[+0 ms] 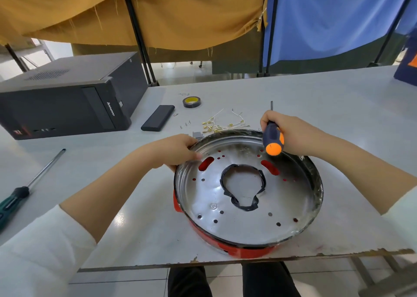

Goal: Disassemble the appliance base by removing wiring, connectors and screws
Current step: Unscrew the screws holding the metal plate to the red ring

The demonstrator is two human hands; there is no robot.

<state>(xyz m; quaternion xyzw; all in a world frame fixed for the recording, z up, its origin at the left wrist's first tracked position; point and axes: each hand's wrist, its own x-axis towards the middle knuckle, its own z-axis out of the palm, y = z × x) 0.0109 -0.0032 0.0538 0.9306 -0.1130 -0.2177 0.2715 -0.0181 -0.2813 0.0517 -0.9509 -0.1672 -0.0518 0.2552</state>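
Note:
The round appliance base (248, 224), a shiny metal pan in a red shell with a black-taped centre hole, lies at the table's front edge. My left hand (178, 152) grips its far-left rim, fingers curled over the edge. My right hand (286, 131) holds a blue-and-orange screwdriver (272, 138) over the far rim, its shaft pointing away from me. Behind the base lie loose white wires with brass terminals (218, 125), a small grey connector (197, 135) and a few screws (185, 124).
A black computer tower (67, 98) lies on its side at the far left. A green-handled screwdriver (27, 188) lies at the left. A black rectangular pack (158, 118) and a roll of tape (191, 102) sit behind the base. Curtain-frame poles stand at the table's back edge.

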